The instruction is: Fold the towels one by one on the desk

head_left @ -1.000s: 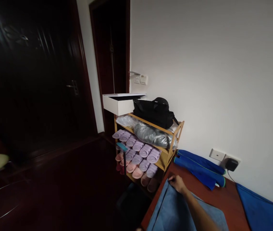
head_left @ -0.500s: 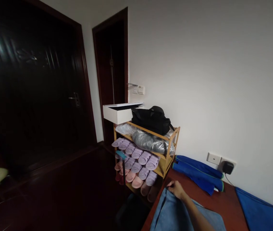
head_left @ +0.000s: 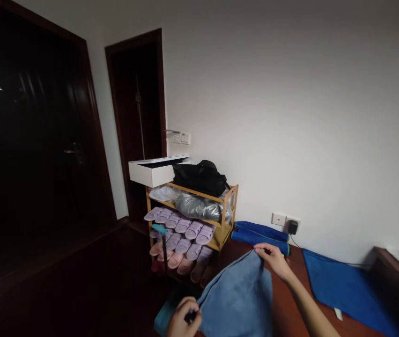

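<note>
I'm in what looks like a home entryway, with a dark door point(head_left: 34, 135) and lever handle point(head_left: 75, 151). Just beyond a far corner of my table point(head_left: 285, 309), a wooden rack point(head_left: 225, 229) holds rows of slippers point(head_left: 183, 226).

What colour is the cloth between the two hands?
Greyish blue cloth, best seen in the current head view.

Pale wall point(head_left: 291, 117), dark door point(head_left: 27, 140) and doorway point(head_left: 134, 103), wooden rack point(head_left: 225, 238) near a reddish-brown table point(head_left: 284, 304), dark floor point(head_left: 80, 281), dim light.

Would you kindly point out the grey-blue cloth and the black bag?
Grey-blue cloth point(head_left: 236, 295), head view: middle of its visible face.
Black bag point(head_left: 199, 179), head view: middle of its front side.
</note>
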`<state>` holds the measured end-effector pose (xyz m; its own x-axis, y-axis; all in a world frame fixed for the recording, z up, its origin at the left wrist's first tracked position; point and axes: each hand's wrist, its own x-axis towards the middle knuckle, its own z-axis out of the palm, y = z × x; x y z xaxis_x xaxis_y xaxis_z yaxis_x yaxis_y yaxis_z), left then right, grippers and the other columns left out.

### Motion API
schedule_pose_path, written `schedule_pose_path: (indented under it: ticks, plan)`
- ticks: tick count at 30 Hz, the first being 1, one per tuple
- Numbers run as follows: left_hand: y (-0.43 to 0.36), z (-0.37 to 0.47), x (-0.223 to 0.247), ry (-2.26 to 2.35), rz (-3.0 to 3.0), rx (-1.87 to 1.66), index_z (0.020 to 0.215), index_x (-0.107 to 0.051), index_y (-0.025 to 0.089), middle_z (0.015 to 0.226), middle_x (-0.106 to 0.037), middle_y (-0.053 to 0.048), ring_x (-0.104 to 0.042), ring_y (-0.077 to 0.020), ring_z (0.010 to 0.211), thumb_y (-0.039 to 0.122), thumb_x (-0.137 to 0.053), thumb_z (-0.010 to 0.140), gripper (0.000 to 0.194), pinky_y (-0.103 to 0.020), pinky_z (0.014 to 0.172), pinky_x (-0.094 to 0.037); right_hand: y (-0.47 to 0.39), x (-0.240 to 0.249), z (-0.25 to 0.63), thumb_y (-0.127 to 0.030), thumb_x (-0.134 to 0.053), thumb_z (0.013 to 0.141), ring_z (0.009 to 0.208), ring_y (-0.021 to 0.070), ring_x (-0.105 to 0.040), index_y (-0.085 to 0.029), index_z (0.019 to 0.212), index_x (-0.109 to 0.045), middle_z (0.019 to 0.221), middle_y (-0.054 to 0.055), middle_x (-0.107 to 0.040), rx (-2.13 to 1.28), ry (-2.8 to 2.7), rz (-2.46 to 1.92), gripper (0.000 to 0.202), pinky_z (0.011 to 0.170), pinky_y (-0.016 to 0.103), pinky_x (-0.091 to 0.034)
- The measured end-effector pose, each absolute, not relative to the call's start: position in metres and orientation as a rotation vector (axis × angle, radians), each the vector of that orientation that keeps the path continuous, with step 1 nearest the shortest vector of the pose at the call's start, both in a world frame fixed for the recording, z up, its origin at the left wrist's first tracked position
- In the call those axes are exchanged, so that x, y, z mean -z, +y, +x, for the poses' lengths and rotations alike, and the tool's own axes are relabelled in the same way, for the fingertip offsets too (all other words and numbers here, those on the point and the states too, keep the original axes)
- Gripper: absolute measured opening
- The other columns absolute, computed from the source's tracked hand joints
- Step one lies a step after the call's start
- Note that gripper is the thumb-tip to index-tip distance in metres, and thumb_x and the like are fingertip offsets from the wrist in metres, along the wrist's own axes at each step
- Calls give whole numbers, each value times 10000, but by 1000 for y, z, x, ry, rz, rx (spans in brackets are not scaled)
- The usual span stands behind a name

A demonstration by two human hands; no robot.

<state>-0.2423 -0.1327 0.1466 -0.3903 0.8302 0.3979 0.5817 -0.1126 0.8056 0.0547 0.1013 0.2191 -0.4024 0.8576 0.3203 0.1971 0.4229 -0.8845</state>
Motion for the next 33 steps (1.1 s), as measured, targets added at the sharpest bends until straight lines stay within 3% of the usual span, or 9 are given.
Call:
schedule_pose_path:
  ticks: [7, 13, 18, 21, 24, 30, 33]
  plan:
    - [-141, -222, -279, 1538, 1778, -1688, 664, -595, 231, 811, -656, -34, -646, -206, 805, 422, -618, 827, 252, -281, 739, -533, 33, -290, 152, -685, -783, 693, 996, 267, -698, -225, 981, -793, 1062, 88, -781, -993, -1665, -918, 543, 917, 399, -554]
    - [-146, -199, -344, 1354, 1843, -1606, 740, -632, 216, 789, -660, -18, -633, -190, 779, 502, -680, 811, 299, -274, 725, -519, -29, -329, 211, -662, -811, 671, 984, 275, -711, -217, 962, -793, 1031, 99, -788, -926, -1545, -933, 531, 912, 405, -564]
    - [-146, -188, -362, 1261, 1767, -1260, 800, -680, 206, 803, -687, -11, -643, -181, 763, 541, -751, 760, 345, -291, 729, -524, -64, -343, 248, -655, -836, 633, 1002, 283, -713, -225, 894, -804, 1014, 102, -790, -871, -1513, -944, 504, 925, 400, -568]
    - [-141, -181, -359, 1199, 1778, -1028, 736, -672, 200, 848, -714, -28, -673, -202, 826, 527, -796, 708, 351, -324, 786, -534, -79, -343, 265, -674, -837, 606, 976, 289, -716, -225, 848, -806, 993, 105, -790, -834, -1533, -970, 511, 892, 398, -583]
    - [-134, -171, -352, 1165, 1811, -998, 659, -627, 196, 862, -717, -32, -675, -201, 834, 497, -816, 667, 355, -332, 806, -533, -93, -341, 279, -689, -813, 632, 966, 289, -711, -229, 845, -809, 1003, 106, -786, -792, -1580, -1009, 508, 850, 380, -595]
    - [-134, -151, -353, 1022, 1918, -1063, 672, -615, 201, 886, -708, -37, -667, -180, 828, 427, -763, 761, 285, -319, 799, -531, -118, -335, 303, -679, -796, 674, 946, 278, -701, -220, 822, -804, 1017, 110, -771, -749, -1627, -1060, 482, 777, 326, -593]
    - [-140, -146, -361, 1006, 1965, -1063, 693, -621, 208, 861, -723, -31, -676, -181, 818, 404, -759, 770, 253, -317, 793, -540, -126, -330, 314, -670, -802, 671, 949, 275, -703, -223, 832, -806, 994, 101, -775, -723, -1618, -1092, 475, 818, 326, -589]
